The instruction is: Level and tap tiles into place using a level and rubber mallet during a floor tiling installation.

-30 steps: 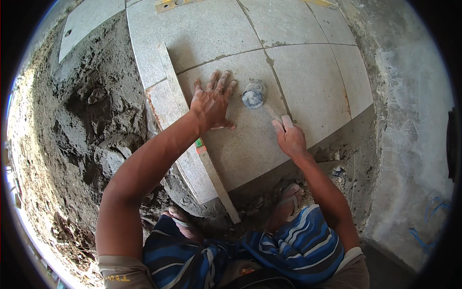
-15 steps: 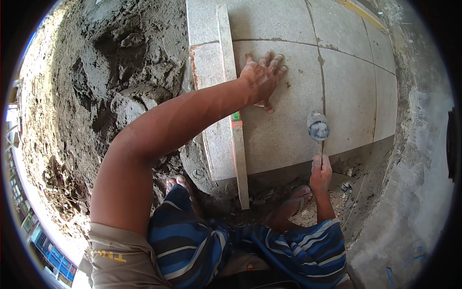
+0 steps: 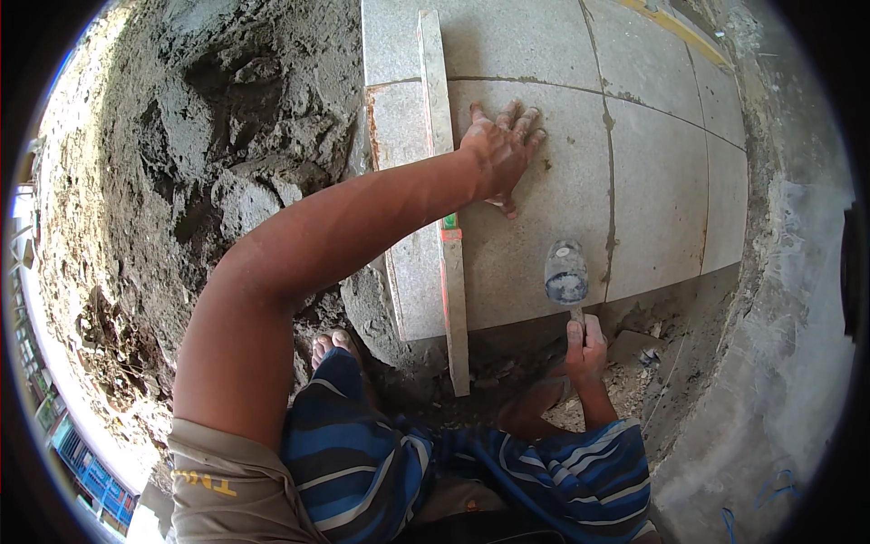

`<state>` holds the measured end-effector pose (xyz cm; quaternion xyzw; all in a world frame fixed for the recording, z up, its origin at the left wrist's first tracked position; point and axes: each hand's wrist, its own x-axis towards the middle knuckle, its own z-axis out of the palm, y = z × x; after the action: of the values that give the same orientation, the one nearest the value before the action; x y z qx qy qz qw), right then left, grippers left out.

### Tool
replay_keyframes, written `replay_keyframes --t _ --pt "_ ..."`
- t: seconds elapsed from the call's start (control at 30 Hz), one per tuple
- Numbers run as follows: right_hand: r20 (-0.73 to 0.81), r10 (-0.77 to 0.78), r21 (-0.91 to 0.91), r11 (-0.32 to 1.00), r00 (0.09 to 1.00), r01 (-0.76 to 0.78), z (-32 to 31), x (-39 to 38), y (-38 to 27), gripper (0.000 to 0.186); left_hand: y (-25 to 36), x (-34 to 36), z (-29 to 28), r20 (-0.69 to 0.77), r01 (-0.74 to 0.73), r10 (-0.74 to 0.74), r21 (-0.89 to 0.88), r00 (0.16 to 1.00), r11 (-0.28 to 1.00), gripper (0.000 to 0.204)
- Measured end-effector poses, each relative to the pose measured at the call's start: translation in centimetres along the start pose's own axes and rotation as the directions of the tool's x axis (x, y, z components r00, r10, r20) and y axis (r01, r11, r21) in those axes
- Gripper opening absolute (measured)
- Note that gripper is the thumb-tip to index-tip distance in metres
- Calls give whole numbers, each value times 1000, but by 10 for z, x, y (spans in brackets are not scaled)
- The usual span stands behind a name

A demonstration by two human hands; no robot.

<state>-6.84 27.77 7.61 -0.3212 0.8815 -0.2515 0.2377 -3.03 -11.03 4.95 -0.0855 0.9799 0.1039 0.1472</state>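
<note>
Wide fisheye view from the head, down onto tiles (image 3: 553, 199)

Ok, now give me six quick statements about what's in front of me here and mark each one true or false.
1. The right hand grips the mallet by its handle. True.
2. The left hand is spread on a tile. True.
3. The long bar passes beneath the left forearm. True.
4. The mallet is to the left of the long bar. False: it is to the right of it.
5. Both hands are holding the mallet. False: only the right hand holds it.
6. The tile under the left hand is dark red. False: it is pale grey.
</note>
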Motion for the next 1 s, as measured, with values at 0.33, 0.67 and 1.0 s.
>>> replay_keyframes --t 0.33,0.67,1.0 --pt "108 -44 -50 997 993 50 17 -6 -4 28 -7 -8 1 -4 -4 4 -6 1000 1000 136" --pt "-118 118 96 990 986 -107 -16 -25 16 30 -11 -5 0 -44 -12 11 -21 999 1000 138" --pt "-396 435 295 894 808 -337 -46 -105 113 43 85 23 -18 131 -382 360 246 924 891 119"
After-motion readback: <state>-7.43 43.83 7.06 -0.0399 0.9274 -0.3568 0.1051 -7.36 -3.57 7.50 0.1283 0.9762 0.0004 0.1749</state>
